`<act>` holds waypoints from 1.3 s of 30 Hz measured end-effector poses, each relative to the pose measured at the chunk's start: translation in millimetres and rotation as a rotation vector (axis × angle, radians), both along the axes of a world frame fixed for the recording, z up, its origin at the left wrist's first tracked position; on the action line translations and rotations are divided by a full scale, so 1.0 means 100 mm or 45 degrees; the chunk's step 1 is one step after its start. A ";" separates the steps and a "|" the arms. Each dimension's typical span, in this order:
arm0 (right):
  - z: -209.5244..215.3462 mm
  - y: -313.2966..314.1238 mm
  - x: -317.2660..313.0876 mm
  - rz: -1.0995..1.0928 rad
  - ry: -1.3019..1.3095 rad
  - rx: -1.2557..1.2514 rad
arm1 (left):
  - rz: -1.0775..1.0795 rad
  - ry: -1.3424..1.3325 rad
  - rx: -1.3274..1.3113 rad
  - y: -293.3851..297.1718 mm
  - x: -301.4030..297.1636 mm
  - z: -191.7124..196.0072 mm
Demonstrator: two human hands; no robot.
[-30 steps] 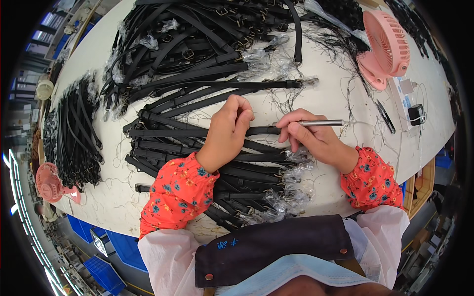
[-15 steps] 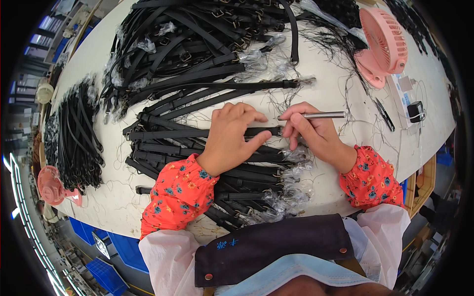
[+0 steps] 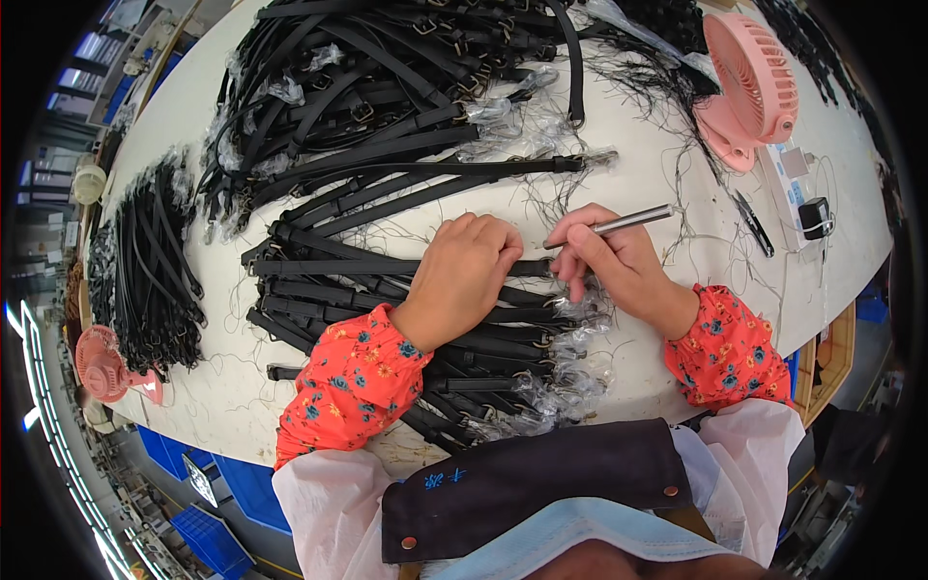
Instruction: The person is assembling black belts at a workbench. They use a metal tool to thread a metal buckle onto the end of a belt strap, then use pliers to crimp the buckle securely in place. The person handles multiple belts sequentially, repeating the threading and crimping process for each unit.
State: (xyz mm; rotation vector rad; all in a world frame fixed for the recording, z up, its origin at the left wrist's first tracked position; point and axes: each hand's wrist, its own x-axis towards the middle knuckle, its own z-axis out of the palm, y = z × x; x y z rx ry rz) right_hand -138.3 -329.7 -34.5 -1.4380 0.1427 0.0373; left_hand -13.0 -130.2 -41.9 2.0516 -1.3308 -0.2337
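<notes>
Leftward, left hand [image 3: 466,275] spread flat, palm down, pressing a black strap [image 3: 387,268] atop the strap pile [image 3: 406,329] on the white table [image 3: 677,145]. Rightward, right hand [image 3: 614,261] curled around a slim metal pen-like tool [image 3: 633,221], tip at the strap's end.

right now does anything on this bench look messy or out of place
Loose dark threads lie scattered over the white table, thickest near the pink fan. The far strap pile is tangled, while the straps under the left hand lie roughly parallel. Nothing looks damaged.
</notes>
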 end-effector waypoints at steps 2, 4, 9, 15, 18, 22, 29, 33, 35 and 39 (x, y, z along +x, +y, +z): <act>-0.02 -0.02 0.00 0.045 -0.031 -0.020 | 0.017 0.143 -0.076 0.01 0.02 -0.01; -0.03 -0.02 0.00 0.098 -0.038 -0.059 | 0.044 0.318 -0.145 0.02 0.04 -0.01; 0.02 -0.02 0.01 0.198 -0.003 -0.140 | -0.003 0.390 -0.127 0.02 0.08 0.01; 0.02 -0.02 0.01 0.209 0.023 -0.168 | 0.025 0.352 -0.063 -0.02 0.05 0.05; 0.04 -0.01 0.01 0.214 0.021 -0.182 | 0.028 0.371 -0.033 -0.01 0.06 0.05; 0.02 -0.02 0.00 0.187 -0.001 -0.124 | 0.025 0.455 0.035 -0.01 0.07 0.07; -0.06 -0.05 0.07 0.019 -0.515 -0.677 | -0.143 0.020 0.012 0.10 0.12 0.11; -0.05 -0.02 0.11 0.119 -0.769 -1.056 | -0.112 0.282 0.107 0.12 0.14 0.06; -0.06 -0.01 0.09 0.103 -0.698 -1.018 | -0.082 0.387 0.094 0.12 0.12 0.08; -0.07 0.01 0.07 -0.011 -0.545 -0.902 | 0.023 0.093 -0.187 0.08 0.08 0.12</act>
